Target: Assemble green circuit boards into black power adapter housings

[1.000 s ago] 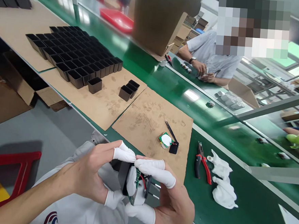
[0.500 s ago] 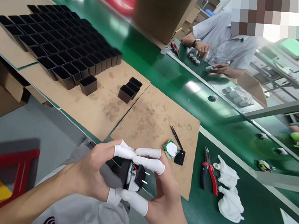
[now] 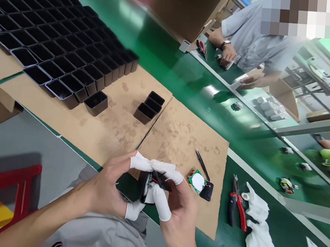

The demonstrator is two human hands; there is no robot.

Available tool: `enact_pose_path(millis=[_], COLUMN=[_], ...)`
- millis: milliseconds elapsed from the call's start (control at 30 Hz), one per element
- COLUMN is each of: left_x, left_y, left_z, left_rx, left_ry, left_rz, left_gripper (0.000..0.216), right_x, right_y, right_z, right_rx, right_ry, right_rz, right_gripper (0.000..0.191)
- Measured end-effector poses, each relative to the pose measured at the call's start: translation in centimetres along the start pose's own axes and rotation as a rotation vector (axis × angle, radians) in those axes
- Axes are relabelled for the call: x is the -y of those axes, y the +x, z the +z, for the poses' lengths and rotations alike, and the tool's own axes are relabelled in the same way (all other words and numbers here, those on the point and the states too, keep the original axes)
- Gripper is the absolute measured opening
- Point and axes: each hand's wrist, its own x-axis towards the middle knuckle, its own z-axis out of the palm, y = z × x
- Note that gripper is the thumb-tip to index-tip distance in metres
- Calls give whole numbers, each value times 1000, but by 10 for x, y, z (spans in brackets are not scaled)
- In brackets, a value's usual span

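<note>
My left hand (image 3: 112, 189) and my right hand (image 3: 173, 205), both with white finger cots, are closed together around a small black plug housing with a circuit board (image 3: 149, 182) and red wire inside. They hold it just above the near edge of a brown cardboard sheet (image 3: 181, 136). Right beside my right hand lie a green circuit board with a white disc (image 3: 197, 181), a black plug part (image 3: 207, 191) and black tweezers (image 3: 202, 163).
Several empty black housings (image 3: 60, 44) stand in rows at the left, with a few loose ones (image 3: 150, 105). Red-handled pliers (image 3: 238, 205) and white gloves (image 3: 258, 224) lie on the green belt (image 3: 185, 76). Another person (image 3: 252, 43) works across the belt. A red stool (image 3: 8, 187) stands at my left.
The view has shifted so the table appears lower and closer. My fingers have pressed the plug piece further into the housing, and its prongs no longer show.
</note>
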Motion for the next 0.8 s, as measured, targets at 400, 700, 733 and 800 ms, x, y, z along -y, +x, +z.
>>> enact_pose_path(millis=[400, 700, 733, 800], left_x=[-19, -47, -49, -53], left_y=[-34, -70, -73, -76], left_z=[-24, -18, -16, -10], left_rx=[-6, 23, 31, 41], left_ry=[13, -34, -33, -15], left_rz=[72, 105, 120, 139], left_gripper=[69, 71, 71, 71], right_x=[2, -11, -12, -13], right_y=[-48, -94, -99, -107], right_z=[38, 52, 50, 48], right_rx=[-62, -103, -98, -105], right_ry=[163, 305, 332, 357], right_rz=[28, -76, -84, -93], right_gripper=[78, 76, 76, 76])
